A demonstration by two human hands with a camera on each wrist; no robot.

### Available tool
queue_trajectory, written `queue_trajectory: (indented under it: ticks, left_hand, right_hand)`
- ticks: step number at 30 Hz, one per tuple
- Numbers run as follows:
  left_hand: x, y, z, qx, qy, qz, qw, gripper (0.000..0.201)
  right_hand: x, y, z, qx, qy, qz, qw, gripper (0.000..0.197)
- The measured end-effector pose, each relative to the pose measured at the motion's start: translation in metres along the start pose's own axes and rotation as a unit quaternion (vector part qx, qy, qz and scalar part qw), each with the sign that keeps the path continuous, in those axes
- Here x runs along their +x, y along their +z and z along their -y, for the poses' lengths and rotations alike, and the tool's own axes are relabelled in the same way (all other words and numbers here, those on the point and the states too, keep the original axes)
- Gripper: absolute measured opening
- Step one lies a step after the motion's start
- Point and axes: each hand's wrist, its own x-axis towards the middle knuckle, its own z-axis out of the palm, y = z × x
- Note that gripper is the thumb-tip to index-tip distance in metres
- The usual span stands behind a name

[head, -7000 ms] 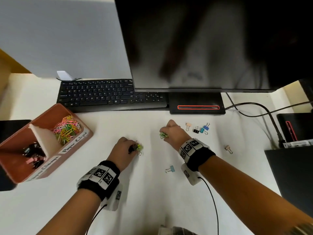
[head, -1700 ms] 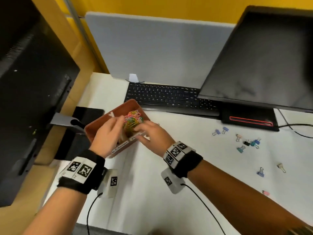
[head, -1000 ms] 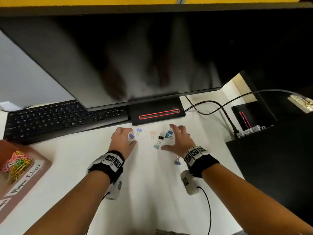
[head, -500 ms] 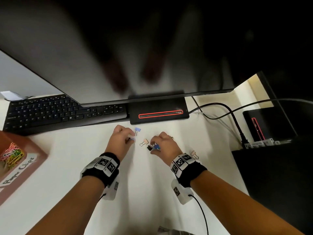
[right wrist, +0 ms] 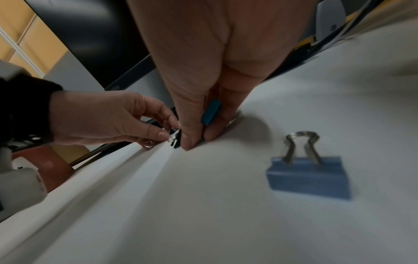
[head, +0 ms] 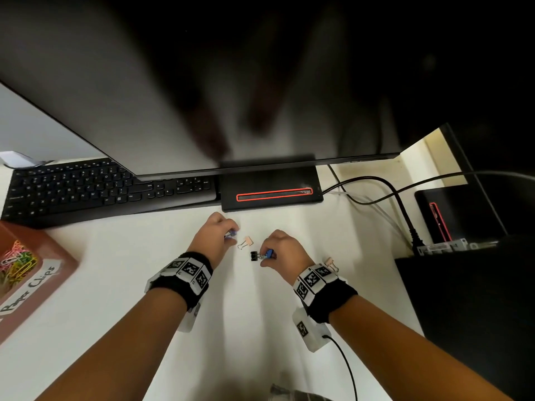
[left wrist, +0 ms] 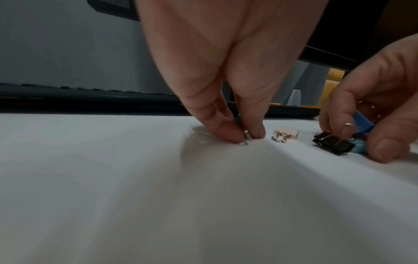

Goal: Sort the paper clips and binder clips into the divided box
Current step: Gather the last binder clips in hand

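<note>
My left hand (head: 230,235) pinches a small pale blue binder clip (head: 232,234) against the white desk; in the left wrist view only its wire handle (left wrist: 246,136) shows between thumb and finger. My right hand (head: 265,257) pinches a blue binder clip (head: 269,253) and touches a black binder clip (head: 254,256) with it. A light blue clip (left wrist: 358,147) lies under that hand. A peach binder clip (head: 247,242) lies loose between the hands. The divided box (head: 62,263) with coloured paper clips (head: 16,260) sits at the far left.
Another peach clip (head: 331,263) lies by my right wrist, and a blue binder clip (right wrist: 307,174) lies on the desk nearer the right wrist camera. Behind the hands are the monitor base (head: 272,186) and keyboard (head: 101,189). Cables (head: 385,186) and black equipment stand at the right.
The pale blue clip that lay just past my left fingers is now in their pinch. My right hand has stayed on the blue and black clips. Earlier both hands were at the box.
</note>
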Motion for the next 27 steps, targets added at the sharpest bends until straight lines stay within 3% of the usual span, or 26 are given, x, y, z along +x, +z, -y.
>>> queue_trajectory:
  ticks: [3,8,14,18,23,27]
  left_hand:
    - [-0.008,0.002,0.005,0.010,-0.023,-0.014,1.000,0.013]
    - [-0.016,0.003,0.011,0.003,-0.062,-0.007,0.998,0.024]
    - [-0.023,-0.003,0.019,-0.004,-0.034,0.000,0.999,0.018]
    - [-0.022,-0.007,0.015,-0.034,-0.012,0.031,0.999,0.024]
    - [-0.014,-0.005,-0.001,-0.007,0.014,0.102,0.995,0.054]
    - [-0.004,0.003,-0.011,0.044,0.015,0.119,0.992,0.041]
  right_hand:
    - [-0.002,-0.001,-0.002,0.019,0.003,-0.005,1.000,0.018]
    - [-0.008,-0.003,-0.008,0.028,0.010,-0.023,0.999,0.023]
    - [-0.008,-0.006,-0.002,0.042,-0.026,-0.064,0.997,0.028]
    - [0.001,0.005,0.014,0.029,-0.050,-0.019,0.998,0.028]
    - [0.003,0.014,0.017,-0.062,-0.047,0.029,0.997,0.028]
    - [0.001,0.011,0.010,-0.061,-0.045,0.039,0.996,0.030]
